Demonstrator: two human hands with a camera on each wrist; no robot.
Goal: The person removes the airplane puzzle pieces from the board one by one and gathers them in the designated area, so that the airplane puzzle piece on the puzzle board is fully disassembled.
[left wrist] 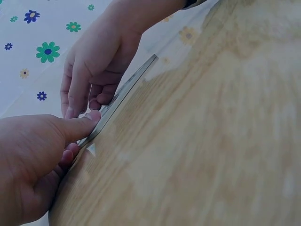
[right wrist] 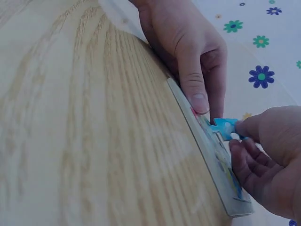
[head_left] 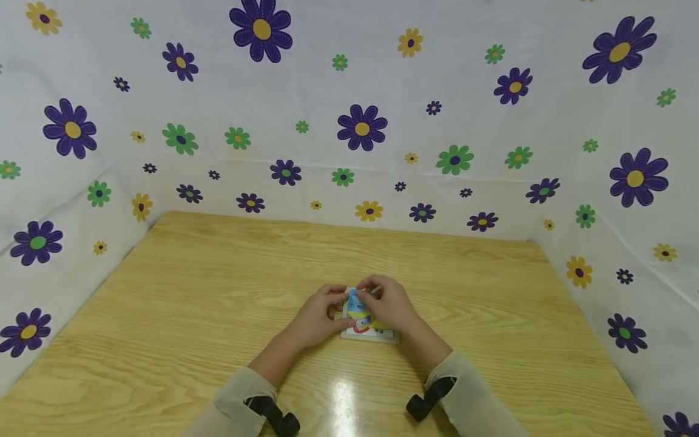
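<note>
A small jigsaw puzzle board (head_left: 371,338) with a pale rim and a colourful picture lies flat on the table. My left hand (head_left: 317,318) holds its left side, with the thumb near the lower left corner and the fingertips by the upper left. From the right, my right hand (head_left: 390,303) reaches over the board and covers much of its upper right. Between its thumb and fingers it pinches a blue puzzle piece (right wrist: 225,128), tilted up at the board's surface in the right wrist view. In the left wrist view the board (left wrist: 124,89) appears edge-on, and the piece cannot be made out.
The wooden table (head_left: 218,273) spreads around the board on all sides. A white cloth with printed flowers (head_left: 306,85) hangs along its back and both sides. Black wrist straps (head_left: 431,397) sit over both pale sleeves.
</note>
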